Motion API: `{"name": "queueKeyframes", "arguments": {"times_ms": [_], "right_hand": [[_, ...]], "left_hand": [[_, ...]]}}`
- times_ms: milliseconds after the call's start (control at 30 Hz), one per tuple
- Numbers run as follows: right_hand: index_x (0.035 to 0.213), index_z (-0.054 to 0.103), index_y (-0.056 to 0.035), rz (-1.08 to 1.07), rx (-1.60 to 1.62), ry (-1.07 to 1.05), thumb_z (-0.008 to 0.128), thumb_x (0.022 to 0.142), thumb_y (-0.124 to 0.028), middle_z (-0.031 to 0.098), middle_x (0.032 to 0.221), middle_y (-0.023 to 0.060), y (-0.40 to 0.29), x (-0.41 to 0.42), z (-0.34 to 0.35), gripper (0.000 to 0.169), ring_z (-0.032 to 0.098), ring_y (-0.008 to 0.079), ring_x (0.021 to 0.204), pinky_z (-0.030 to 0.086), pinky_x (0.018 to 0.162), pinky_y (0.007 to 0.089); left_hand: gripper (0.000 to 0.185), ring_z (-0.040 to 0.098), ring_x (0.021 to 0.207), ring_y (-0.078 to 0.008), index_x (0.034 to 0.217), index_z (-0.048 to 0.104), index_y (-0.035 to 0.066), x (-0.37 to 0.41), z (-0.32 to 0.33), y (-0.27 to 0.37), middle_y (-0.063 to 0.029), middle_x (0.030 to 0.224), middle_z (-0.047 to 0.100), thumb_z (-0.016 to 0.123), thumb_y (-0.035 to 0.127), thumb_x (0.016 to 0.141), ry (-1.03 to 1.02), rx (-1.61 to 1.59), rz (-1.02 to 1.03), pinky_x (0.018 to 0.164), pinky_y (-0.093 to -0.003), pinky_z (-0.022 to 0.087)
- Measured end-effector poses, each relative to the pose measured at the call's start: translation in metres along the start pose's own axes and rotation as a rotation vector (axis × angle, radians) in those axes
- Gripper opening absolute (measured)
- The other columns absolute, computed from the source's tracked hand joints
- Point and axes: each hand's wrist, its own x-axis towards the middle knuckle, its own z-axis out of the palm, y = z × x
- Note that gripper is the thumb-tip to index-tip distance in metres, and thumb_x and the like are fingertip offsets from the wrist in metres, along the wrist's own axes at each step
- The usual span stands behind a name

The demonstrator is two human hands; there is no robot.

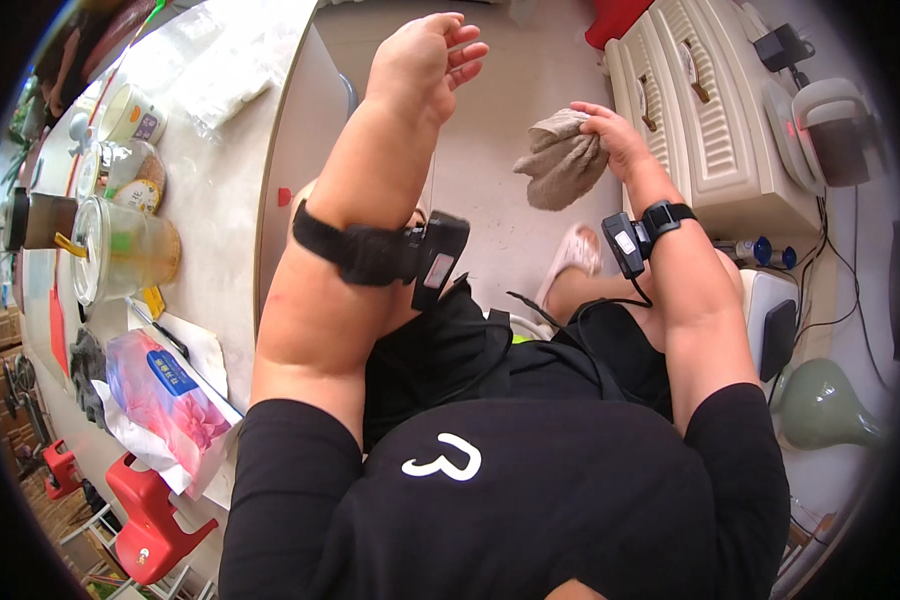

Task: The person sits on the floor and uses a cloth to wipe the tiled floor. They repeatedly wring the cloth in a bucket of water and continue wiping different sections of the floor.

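My right hand [616, 142] grips a crumpled grey-brown cloth [562, 161] by one side, and its folds hang over the floor. The cloth is beside the front of a cream drawer cabinet [709, 112]. My left hand [427, 67] is raised beyond the edge of the white table [217, 172], with fingers loosely curled, apart, and nothing visible in them. A black strap with a small device [439, 262] is around my left forearm, and a similar device [624, 244] is on my right wrist.
The table bears a lidded plastic tub [124, 247], a clear jar [131, 176], a paper cup [131, 116] and a tissue pack [169, 405]. An electric kettle [832, 139] stands by the cabinet at right, with cables [825, 255] below. A red stool [146, 517] is at lower left.
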Motion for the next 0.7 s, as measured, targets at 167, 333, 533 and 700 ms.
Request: {"name": "queueKeyframes", "arguments": {"times_ms": [167, 333, 533, 700], "right_hand": [[0.111, 0.055, -0.005, 0.018, -0.534, 0.176, 0.047, 0.073, 0.0, 0.059, 0.098, 0.0068, 0.008, 0.03, -0.036, 0.039, 0.055, 0.0158, 0.087, 0.045, 0.079, 0.0272], [0.109, 0.058, -0.0055, -0.123, -0.248, 0.342, 0.049, 0.07, -0.003, 0.058, 0.085, 0.0027, 0.017, 0.05, -0.04, 0.04, 0.051, 0.0099, 0.071, 0.042, 0.064, 0.0219], [0.104, 0.062, -0.0073, -0.086, -0.745, 0.448, 0.052, 0.071, -0.012, 0.063, 0.093, 0.0126, 0.034, 0.102, -0.098, 0.034, 0.059, 0.0218, 0.08, 0.046, 0.074, 0.0296], [0.117, 0.049, -0.0091, 0.264, -1.168, 0.391, 0.051, 0.072, -0.02, 0.047, 0.117, 0.0192, 0.16, 0.128, -0.155, 0.047, 0.047, 0.0329, 0.109, 0.039, 0.092, 0.0375]], "left_hand": [[0.021, 0.057, 0.081, -0.0205, 0.103, 0.051, 0.002, 0.009, -0.002, 0.001, -0.01, 0.093, 0.057, 0.048, 0.012, 0.085, 0.013, -0.02, -0.006, 0.074, -0.0302, 0.047], [0.021, 0.056, 0.083, -0.0194, 0.103, 0.051, 0.002, 0.013, -0.008, 0.005, -0.0089, 0.096, 0.057, 0.049, 0.011, 0.085, -0.029, -0.062, -0.008, 0.076, -0.0302, 0.046], [0.028, 0.057, 0.082, -0.0177, 0.11, 0.049, 0.001, 0.005, -0.022, 0.02, -0.009, 0.098, 0.059, 0.05, 0.013, 0.085, -0.182, -0.146, -0.031, 0.073, -0.0291, 0.046], [0.029, 0.055, 0.08, -0.0152, 0.113, 0.048, 0.002, 0.011, -0.026, 0.028, -0.0078, 0.099, 0.058, 0.048, 0.013, 0.086, -0.096, -0.166, -0.099, 0.071, -0.0271, 0.045]]}}
